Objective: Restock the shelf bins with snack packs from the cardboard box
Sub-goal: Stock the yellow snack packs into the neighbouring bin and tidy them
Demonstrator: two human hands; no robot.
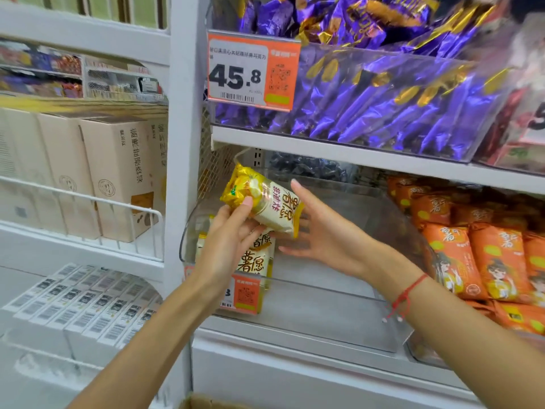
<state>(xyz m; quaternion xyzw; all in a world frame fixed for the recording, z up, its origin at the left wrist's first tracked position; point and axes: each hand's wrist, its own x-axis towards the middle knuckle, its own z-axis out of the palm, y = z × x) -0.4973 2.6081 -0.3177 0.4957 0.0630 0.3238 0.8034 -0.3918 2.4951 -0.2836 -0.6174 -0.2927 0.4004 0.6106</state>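
Observation:
A yellow and white snack pack point(265, 199) is held tilted over the clear plastic shelf bin point(339, 290) on the lower shelf. My left hand point(230, 240) grips its lower left edge, thumb on the front. My right hand point(321, 231) lies against the pack's right side with straight fingers. Another yellow pack point(256, 261) stands in the bin's left end, partly behind my left hand. Most of the bin floor is bare. Only a corner of the cardboard box point(203, 402) shows at the bottom edge.
Purple packs point(383, 95) fill the bin above, with an orange price tag point(250, 72) reading 45.8. Orange packs point(472, 255) fill the bin to the right. Beige cartons point(103, 172) stand behind a wire rail on the left shelf, white boxes point(82, 308) below.

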